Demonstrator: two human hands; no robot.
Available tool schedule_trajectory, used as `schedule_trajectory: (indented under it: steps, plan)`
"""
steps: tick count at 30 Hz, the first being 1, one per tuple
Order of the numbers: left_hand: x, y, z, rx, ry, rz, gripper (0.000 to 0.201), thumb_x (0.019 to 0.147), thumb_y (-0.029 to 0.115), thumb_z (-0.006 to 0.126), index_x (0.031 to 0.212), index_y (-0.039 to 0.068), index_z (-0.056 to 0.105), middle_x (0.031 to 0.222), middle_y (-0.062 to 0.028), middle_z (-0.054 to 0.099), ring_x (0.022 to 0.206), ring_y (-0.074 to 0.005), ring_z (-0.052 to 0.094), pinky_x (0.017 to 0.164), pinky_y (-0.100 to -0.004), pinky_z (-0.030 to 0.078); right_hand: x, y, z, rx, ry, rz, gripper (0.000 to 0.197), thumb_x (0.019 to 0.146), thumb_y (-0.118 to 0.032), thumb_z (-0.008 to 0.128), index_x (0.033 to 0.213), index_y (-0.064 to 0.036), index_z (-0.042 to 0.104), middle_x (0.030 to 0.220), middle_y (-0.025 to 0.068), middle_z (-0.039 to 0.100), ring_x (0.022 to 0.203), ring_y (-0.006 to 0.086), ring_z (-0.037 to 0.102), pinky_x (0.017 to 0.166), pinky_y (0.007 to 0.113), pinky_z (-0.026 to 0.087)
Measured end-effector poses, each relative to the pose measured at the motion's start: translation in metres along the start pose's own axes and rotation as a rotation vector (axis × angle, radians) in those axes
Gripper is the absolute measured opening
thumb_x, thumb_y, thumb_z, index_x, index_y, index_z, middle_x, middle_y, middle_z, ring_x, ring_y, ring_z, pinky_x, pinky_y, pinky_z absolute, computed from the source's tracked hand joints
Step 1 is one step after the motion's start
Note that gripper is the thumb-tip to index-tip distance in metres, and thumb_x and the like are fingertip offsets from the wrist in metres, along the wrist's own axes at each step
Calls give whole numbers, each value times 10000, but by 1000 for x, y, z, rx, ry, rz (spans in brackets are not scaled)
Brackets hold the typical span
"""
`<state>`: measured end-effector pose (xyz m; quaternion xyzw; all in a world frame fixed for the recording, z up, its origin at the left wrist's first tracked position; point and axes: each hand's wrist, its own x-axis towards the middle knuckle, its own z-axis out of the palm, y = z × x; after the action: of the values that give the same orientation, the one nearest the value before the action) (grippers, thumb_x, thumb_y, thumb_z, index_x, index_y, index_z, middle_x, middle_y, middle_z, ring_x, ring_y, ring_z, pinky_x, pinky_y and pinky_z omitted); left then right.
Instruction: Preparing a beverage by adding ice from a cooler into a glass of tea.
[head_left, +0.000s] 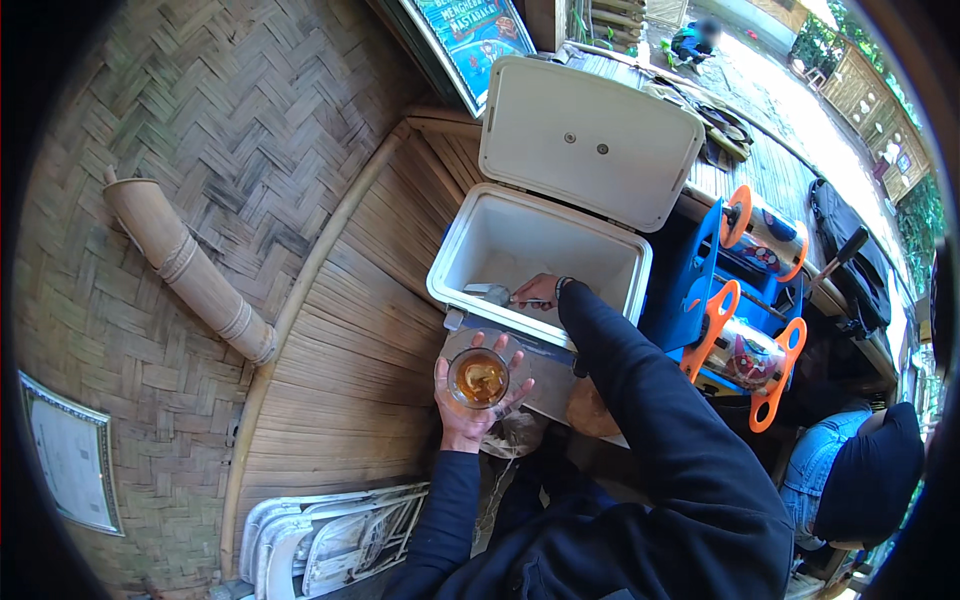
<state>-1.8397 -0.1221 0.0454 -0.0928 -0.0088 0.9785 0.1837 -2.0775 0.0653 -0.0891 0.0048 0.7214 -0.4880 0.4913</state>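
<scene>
My left hand [462, 425] is wrapped round a clear glass [478, 378] of amber drink with something pale in it. The glass is upright, just in front of a white cooler box [440, 290]. Inside the cooler's near side, my right hand [538, 291] grips the handle of a metal scoop [488, 294]. The scoop's head is close to the near left corner of the cooler. The white lid [590, 140] stands raised at the back. What the scoop holds, if anything, I cannot make out.
Right of the cooler stands a blue rack with orange-ended cylinders [745, 355]. A bamboo tube [190, 265] hangs on the woven wall [330, 90]. Folded white chairs [330, 540] lean at the lower left. A person in jeans [815, 470] is at the right; another person [690, 45] is far off.
</scene>
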Motion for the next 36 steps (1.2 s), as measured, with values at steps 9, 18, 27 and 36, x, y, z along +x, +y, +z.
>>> schedule_trajectory:
  steps: [9, 18, 27, 36]
  plan:
    - [-3, 3, -6, 67, 6, 3, 666, 928, 607, 377, 1442, 183, 407, 1517, -145, 352, 1367, -443, 338, 1044, -730, 259, -34, 4, -9, 178, 110, -136, 263, 855, -261, 725, 1062, -99, 728, 810, -23, 657, 560, 47, 437, 435, 203, 306]
    - [2, 10, -8, 108, 10, 21, 665, 943, 644, 314, 1398, 177, 446, 1457, -157, 423, 1345, -430, 377, 1012, -740, 295, -94, -22, 0, 127, 301, -289, 295, 835, -359, 726, 1010, -125, 763, 738, -31, 658, 553, 46, 463, 465, 229, 367]
    - [7, 5, 9, 187, 86, 37, 579, 932, 586, 420, 1343, 189, 512, 1459, -124, 432, 1340, -392, 396, 1049, -701, 287, -197, -61, 36, -189, 516, -553, 329, 861, -338, 681, 968, -37, 761, 745, 40, 700, 682, 101, 627, 634, 272, 493]
    - [8, -5, 10, 169, 54, 1, 637, 952, 600, 332, 1366, 142, 487, 1391, -142, 487, 1296, -409, 442, 999, -701, 344, -299, -80, 66, -399, 552, -597, 329, 790, -322, 693, 892, -15, 750, 767, 161, 715, 692, 258, 691, 693, 359, 543]
